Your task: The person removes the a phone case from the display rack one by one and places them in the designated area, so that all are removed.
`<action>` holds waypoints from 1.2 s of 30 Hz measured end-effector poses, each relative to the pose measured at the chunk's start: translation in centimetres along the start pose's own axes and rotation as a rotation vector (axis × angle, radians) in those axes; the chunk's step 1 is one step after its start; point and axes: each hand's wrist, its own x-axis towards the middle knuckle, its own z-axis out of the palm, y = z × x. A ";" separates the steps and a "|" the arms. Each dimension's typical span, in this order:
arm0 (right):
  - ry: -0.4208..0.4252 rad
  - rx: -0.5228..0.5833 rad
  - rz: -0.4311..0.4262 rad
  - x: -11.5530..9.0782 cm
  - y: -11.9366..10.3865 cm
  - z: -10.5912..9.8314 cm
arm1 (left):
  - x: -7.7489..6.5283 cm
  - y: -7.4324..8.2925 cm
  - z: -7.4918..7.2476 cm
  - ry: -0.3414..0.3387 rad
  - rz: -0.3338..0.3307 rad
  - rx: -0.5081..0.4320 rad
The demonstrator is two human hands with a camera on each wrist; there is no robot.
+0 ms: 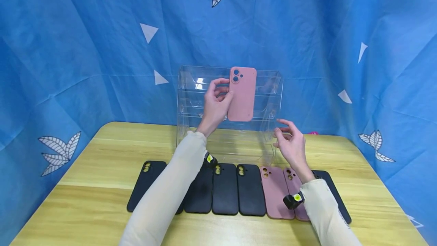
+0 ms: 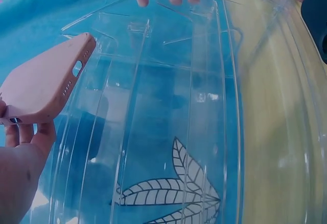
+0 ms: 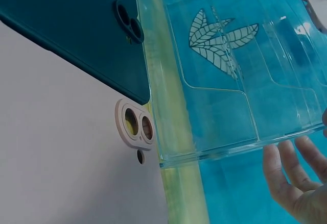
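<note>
A pink phone case (image 1: 243,96) with camera cutouts is held upright by its left edge in my left hand (image 1: 217,101), in front of the top tiers of a clear acrylic display rack (image 1: 228,134). In the left wrist view the pink case (image 2: 43,83) shows its bottom and side edge, with fingers beneath it. My right hand (image 1: 291,143) is beside the rack's right side, fingers loosely bent, with nothing in it. The right wrist view shows its fingertips close to the rack's edge (image 3: 219,152); whether they touch it I cannot tell.
In front of the rack lies a row of phone cases: several black ones (image 1: 225,191), two pink ones (image 1: 275,193) and a dark one (image 1: 332,193) at the right end. The wooden table (image 1: 85,196) ends at a blue patterned curtain (image 1: 102,48).
</note>
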 end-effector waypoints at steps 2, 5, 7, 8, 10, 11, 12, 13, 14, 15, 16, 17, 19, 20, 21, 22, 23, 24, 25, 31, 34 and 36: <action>-0.003 0.002 -0.002 0.0 0.0 0.0 | -0.3 0.0 -0.3 -0.001 -0.005 0.004; -0.001 0.003 -0.005 0.0 0.0 -0.1 | -0.6 0.1 -0.7 -0.004 -0.006 0.012; -0.001 0.001 -0.010 0.0 0.0 -0.1 | -0.9 0.1 -0.9 -0.004 -0.013 0.014; 0.000 0.001 -0.010 0.0 0.0 -0.1 | -1.1 0.1 -1.0 -0.005 -0.015 0.015; 0.000 0.000 -0.011 0.0 0.1 -0.1 | -1.4 0.2 -1.3 -0.006 -0.019 0.020; 0.000 0.002 -0.011 0.0 0.1 -0.1 | -1.5 0.2 -1.4 -0.005 -0.023 0.021; 0.000 0.003 -0.011 0.0 0.1 -0.1 | -1.6 0.2 -1.5 -0.004 -0.025 0.021; -0.001 0.004 -0.009 0.0 0.1 0.0 | -1.8 0.2 -1.6 -0.005 -0.026 0.025; -0.002 0.001 -0.012 0.0 0.2 0.0 | -1.9 0.2 -1.8 -0.006 -0.028 0.030; -0.001 0.000 -0.012 0.0 0.2 0.0 | -2.0 0.2 -1.9 -0.007 -0.030 0.033; -0.001 -0.001 -0.012 0.1 0.2 0.0 | -2.2 0.2 -2.1 -0.009 -0.032 0.034; -0.001 -0.001 -0.010 0.1 0.2 0.0 | -2.3 0.1 -2.2 -0.011 -0.033 0.038; 0.000 -0.005 -0.010 0.1 0.3 0.1 | -2.5 0.1 -2.5 -0.015 -0.035 0.043; 0.000 -0.006 -0.011 0.1 0.2 0.1 | -2.6 0.0 -2.7 -0.017 -0.038 0.043; 0.000 -0.004 -0.009 0.1 0.2 0.1 | -2.7 0.0 -2.8 -0.017 -0.040 0.043; 0.000 -0.005 -0.011 0.0 0.2 0.1 | -2.8 0.0 -2.9 -0.017 -0.041 0.044; 0.000 -0.005 -0.013 0.0 0.2 0.1 | -2.9 0.0 -3.1 -0.017 -0.042 0.044; 0.000 -0.005 -0.015 0.0 0.2 0.1 | -3.0 -0.1 -3.2 -0.017 -0.042 0.044; 0.001 -0.006 -0.018 0.0 0.2 0.1 | -3.1 -0.1 -3.3 -0.017 -0.043 0.042; 0.001 -0.009 -0.016 0.0 0.2 0.0 | -3.8 -0.1 -4.1 -0.016 -0.049 0.042; 0.001 -0.006 -0.011 0.0 0.2 0.1 | -4.1 0.0 -4.5 -0.016 -0.055 0.037; 0.001 -0.003 -0.012 0.0 0.2 0.1 | -4.3 0.0 -4.8 -0.018 -0.061 0.032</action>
